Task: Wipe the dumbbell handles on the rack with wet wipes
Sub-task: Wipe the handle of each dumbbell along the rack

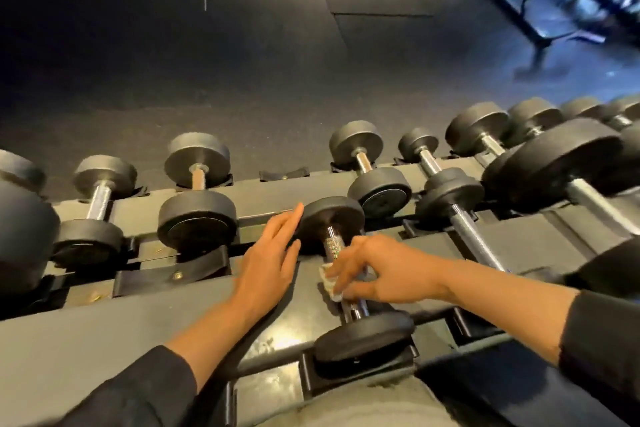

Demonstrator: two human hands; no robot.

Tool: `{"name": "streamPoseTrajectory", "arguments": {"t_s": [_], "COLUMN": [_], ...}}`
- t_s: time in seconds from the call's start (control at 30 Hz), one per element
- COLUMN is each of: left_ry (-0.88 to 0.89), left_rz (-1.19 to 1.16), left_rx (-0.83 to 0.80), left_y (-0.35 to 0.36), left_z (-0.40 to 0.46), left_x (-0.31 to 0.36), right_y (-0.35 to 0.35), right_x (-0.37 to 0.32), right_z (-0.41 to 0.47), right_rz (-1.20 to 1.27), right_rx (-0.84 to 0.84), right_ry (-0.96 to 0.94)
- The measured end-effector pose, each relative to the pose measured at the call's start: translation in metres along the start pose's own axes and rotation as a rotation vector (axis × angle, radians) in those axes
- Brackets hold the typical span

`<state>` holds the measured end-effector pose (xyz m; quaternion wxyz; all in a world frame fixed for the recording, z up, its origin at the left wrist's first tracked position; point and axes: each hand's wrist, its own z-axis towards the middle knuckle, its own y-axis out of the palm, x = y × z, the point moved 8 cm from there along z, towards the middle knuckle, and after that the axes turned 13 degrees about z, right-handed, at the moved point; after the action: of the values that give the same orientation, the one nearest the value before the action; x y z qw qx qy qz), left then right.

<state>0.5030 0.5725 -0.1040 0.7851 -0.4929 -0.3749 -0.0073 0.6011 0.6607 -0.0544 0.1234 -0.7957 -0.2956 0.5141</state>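
The grey metal dumbbell rack (pixel 145 333) has two rows, and the near row runs along its front edge. On this near row lies a small dumbbell with black round rubber heads and a knurled chrome handle (pixel 333 242); one head sits in a black cradle at the front edge, the other head rests against the middle rail.

The right hand (pixel 372 272) curls its fingers around the lower part of this handle and pinches a small crumpled white wet wipe (pixel 328 282) against the metal. The wipe shows only at the left side of the fingers; the rest is hidden under the hand.

The left hand (pixel 268 262) holds nothing. Its fingers are straight and close together, and the fingertips touch the rim of the far head of the same dumbbell, while the palm lies over the rail just beside it.

Other black dumbbells with chrome handles (pixel 199 199) stand on the far row, to the left and to the right. Behind the rack is a dark rubber floor (pixel 242 62). Both forearms wear black sleeves (pixel 138 392).
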Motion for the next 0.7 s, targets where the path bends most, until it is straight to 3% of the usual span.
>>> {"name": "streamPoseTrajectory", "arguments": {"t_s": [0.13,0.3,0.5,0.7], "left_ry": [0.013,0.041,0.101,0.12], "left_rz": [-0.128,-0.213,-0.273,-0.33], "left_rx": [-0.014,-0.089,-0.147,-0.156], "left_y": [0.006,0.01,0.013,0.016], "left_z": [-0.001,0.0,0.001,0.004], "left_x": [-0.005,-0.008,-0.007,-0.002], "right_y": [0.009,0.003,0.015,0.016], "right_x": [-0.002,-0.017,-0.02,-0.007], "right_z": [-0.012,-0.003,0.022,0.002], "right_rz": [0.046,-0.236,-0.632,-0.335], "right_rx": [0.049,0.347,0.156,0.011], "right_ry": [0.13,0.127,0.135,0.395]}}
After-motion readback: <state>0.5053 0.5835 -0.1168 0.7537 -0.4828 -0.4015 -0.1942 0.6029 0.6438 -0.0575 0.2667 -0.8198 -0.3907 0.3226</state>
